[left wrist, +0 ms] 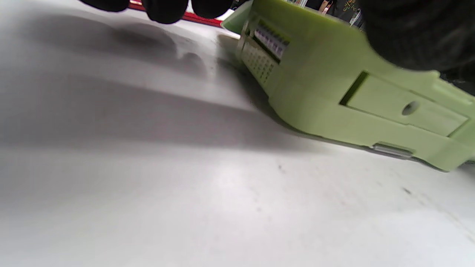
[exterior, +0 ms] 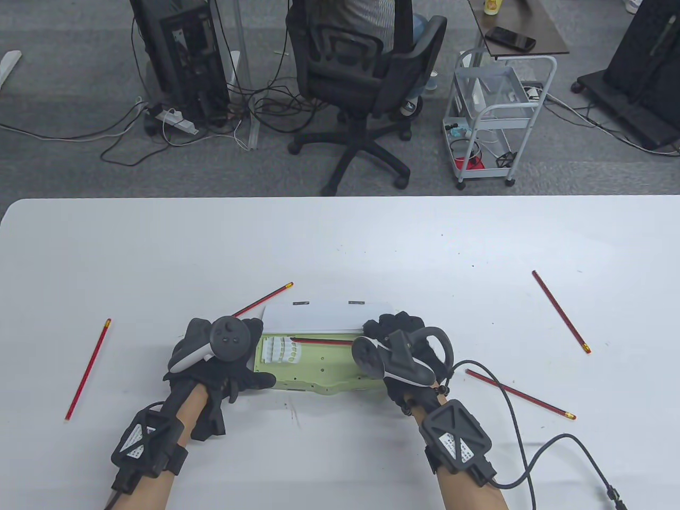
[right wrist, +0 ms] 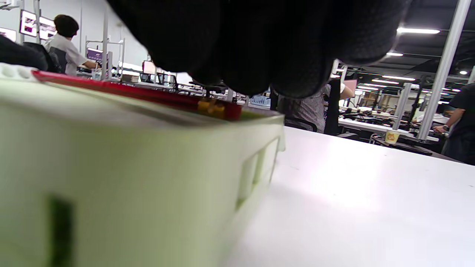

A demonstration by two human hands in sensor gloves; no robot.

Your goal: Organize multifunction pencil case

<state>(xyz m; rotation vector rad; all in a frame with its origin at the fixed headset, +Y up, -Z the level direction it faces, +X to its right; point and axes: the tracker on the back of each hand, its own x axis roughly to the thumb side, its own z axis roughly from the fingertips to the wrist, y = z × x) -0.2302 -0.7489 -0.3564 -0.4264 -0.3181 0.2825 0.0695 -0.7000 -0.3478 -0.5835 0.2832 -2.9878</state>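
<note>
White table [exterior: 340, 239] (five pencils [exterior: 561, 311])

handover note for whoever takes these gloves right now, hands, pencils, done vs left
Left hand: rests at the left end of the open green pencil case; grip unclear.
Right hand: at the case's right end, over the pencil in the case; grip hidden.
Done: that one pencil is inside.
Left: four loose pencils, behind case, far left, far right, near right.
</note>
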